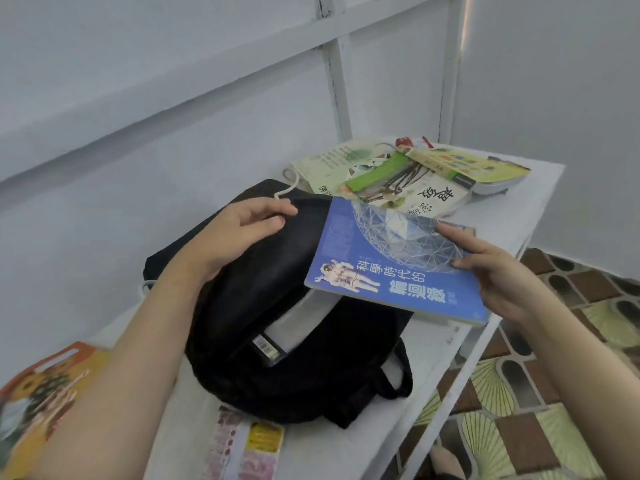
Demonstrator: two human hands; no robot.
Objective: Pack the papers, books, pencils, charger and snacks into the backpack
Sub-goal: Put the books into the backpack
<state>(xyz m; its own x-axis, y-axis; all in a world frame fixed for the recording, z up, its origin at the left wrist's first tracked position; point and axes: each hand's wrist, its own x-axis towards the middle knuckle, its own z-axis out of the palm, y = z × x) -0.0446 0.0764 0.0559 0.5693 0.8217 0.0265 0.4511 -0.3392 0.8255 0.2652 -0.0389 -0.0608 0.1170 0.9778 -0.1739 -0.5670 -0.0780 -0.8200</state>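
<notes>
the black backpack lies on the white counter in the middle of the frame, its mouth open toward the right. the left hand, a little above and left of centre, pinches the upper edge of the opening between thumb and curled fingers and holds the flap raised. the right hand, at the right of the frame, grips the blue book by its right edge, with fingers laid over the cover and the thumb hidden beneath. the book is tilted, its left edge against the lifted flap and its lower left corner over the bag's mouth; most of it is outside the bag. inside the opening a pale book with a barcode shows.

above the blue book, toward the upper right, a loose stack of books sits at the far end of the counter. a white cable curls just beside the left fingertips. an orange snack packet lies at the lower left, and a pink and yellow packet at the bottom centre. a patterned tiled floor fills the lower right.
</notes>
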